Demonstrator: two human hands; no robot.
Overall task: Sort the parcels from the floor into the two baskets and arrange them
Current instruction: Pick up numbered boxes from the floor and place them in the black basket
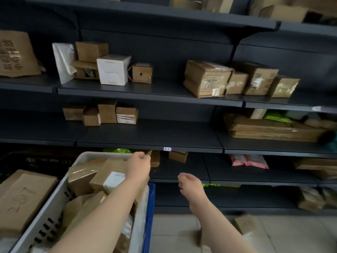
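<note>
Over basket (54, 203), left hand (139, 166) (fingers (143, 157) curled)

Basket (51, 212) w/ parcels (82, 178) inside sits left, in front of shelves (145, 136); lone parcel (244, 224) on floor (173, 234), btm right.

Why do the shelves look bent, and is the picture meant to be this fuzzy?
Head view: the wide-angle lens bows the dark shelves toward the corners; blur smears parcel labels, worst at right; light is dim, lowest shelves shadowed; the taped parcel in the white basket glints.
</note>
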